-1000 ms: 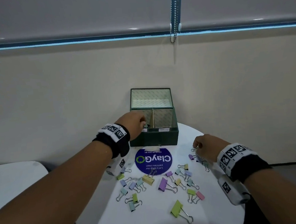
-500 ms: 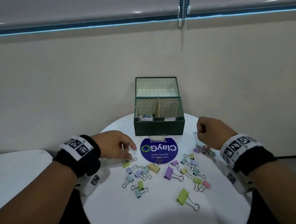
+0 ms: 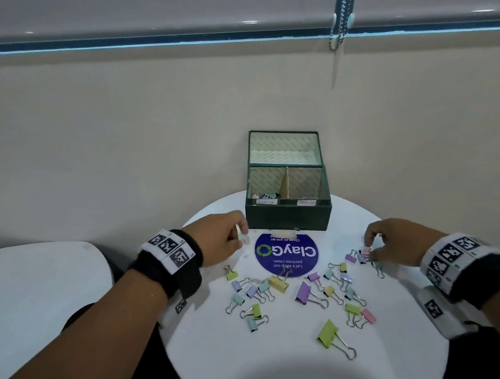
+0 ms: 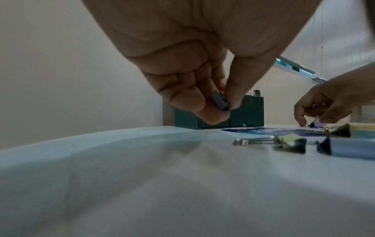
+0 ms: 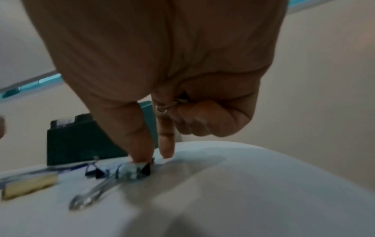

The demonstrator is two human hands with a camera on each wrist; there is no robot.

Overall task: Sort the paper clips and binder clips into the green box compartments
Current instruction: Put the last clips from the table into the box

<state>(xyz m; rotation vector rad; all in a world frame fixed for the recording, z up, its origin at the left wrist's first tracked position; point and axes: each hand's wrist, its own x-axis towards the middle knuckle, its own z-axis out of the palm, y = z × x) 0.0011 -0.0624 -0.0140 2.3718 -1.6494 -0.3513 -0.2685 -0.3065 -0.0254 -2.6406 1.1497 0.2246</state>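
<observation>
The green box (image 3: 289, 216) stands open at the table's far side, a divider splitting it in two; several clips (image 3: 265, 195) lie in its left compartment. My left hand (image 3: 241, 237) hovers by the box's front left corner and pinches a small blue-grey binder clip (image 4: 219, 102) between thumb and fingers. My right hand (image 3: 371, 250) is down on the right-hand cluster. Its thumb and forefinger touch a pale binder clip (image 5: 131, 169) on the table, while its curled fingers hold another clip (image 5: 162, 107). Several pastel binder clips (image 3: 305, 293) lie scattered between the hands.
The round white table (image 3: 284, 364) has a blue ClayGo sticker (image 3: 285, 253) in front of the box. A big green clip (image 3: 327, 333) lies nearest me. A second white table (image 3: 28, 293) sits to the left. The beige wall rises right behind the box.
My left hand left the box, dropped to the left clips and came up holding one. My right hand rose with a clip, then came back down onto the right cluster.
</observation>
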